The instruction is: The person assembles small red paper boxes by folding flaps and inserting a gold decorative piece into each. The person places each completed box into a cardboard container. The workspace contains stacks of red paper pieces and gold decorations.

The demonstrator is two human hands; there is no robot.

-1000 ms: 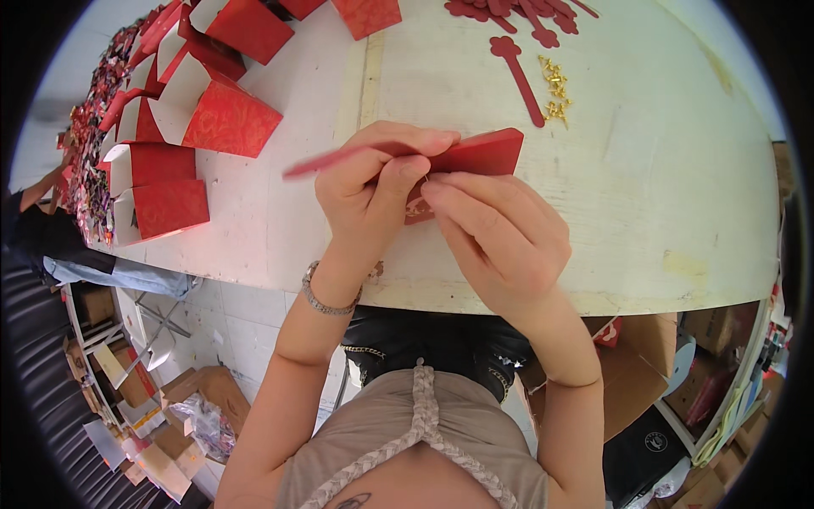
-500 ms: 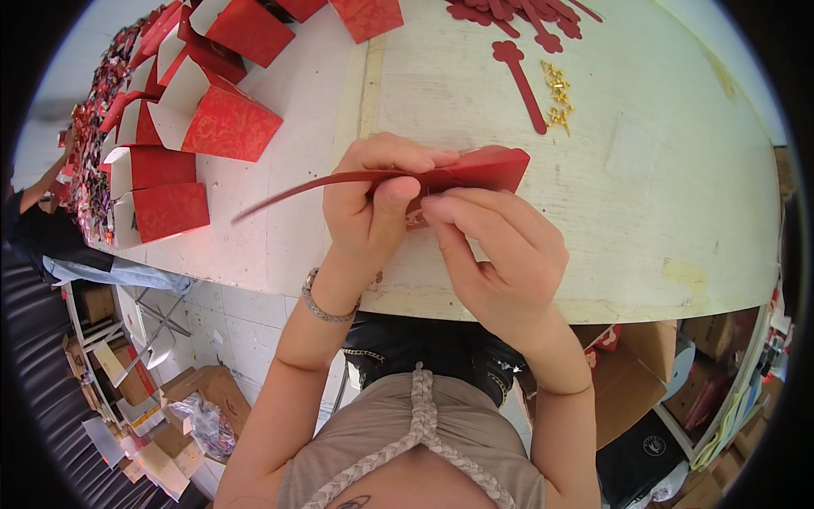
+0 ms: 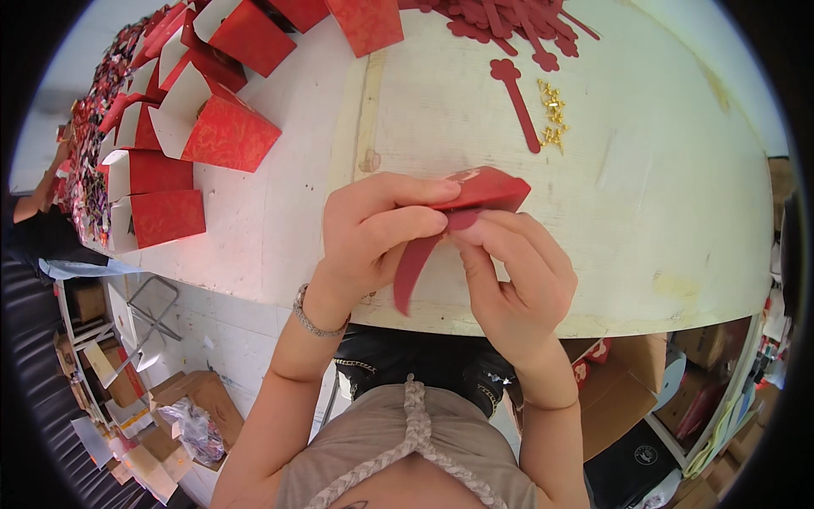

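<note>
Above the near part of the table, my left hand [image 3: 373,225] is closed on a flat red cardboard box [image 3: 493,188] with a pale pattern, its thumb and fingers on the left end. A dark red paper strap [image 3: 412,276] curves down below the fingers of that hand. My right hand [image 3: 527,271] pinches the rounded end of the strap against the near side of the box; a fastener there, if any, is hidden. Beyond my hands lie one loose dark red strap [image 3: 517,106] with a flower-shaped end and a small cluster of gold-coloured fasteners [image 3: 553,114].
Several open red boxes [image 3: 229,131] stand at the far left beside a heap of small wrapped pieces [image 3: 85,170]. More straps [image 3: 530,34] are piled at the far edge. Another person's dark sleeve [image 3: 51,229] shows at left. An open carton [image 3: 627,382] sits below the table at right.
The strap has swung from pointing left to hanging down toward me. Both hands have come slightly nearer, and the box has tilted so more of its patterned face shows.
</note>
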